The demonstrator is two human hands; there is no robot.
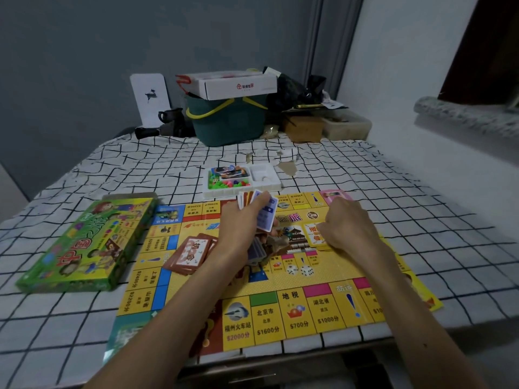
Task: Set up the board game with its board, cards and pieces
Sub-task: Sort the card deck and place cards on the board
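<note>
The yellow game board [280,304] lies open on the checked tablecloth. My left hand [241,228] holds a fan of cards [265,211] above the board's middle. My right hand [348,223] rests fingers-down on a yellow card stack [314,234] in the board's centre. A brown-backed card pile [193,254] sits loosely on the board's left part. A small blue card pile [257,252] lies under my left wrist. Two white dice [300,270] lie near the centre. A white tray [266,186] behind the board holds cards and coloured pieces [229,183].
The green game box [84,245] lies left of the board. At the table's far end stand a green basket [227,122] with a white carton on it, dark cups, a brown box and clutter. A wall runs close on the right.
</note>
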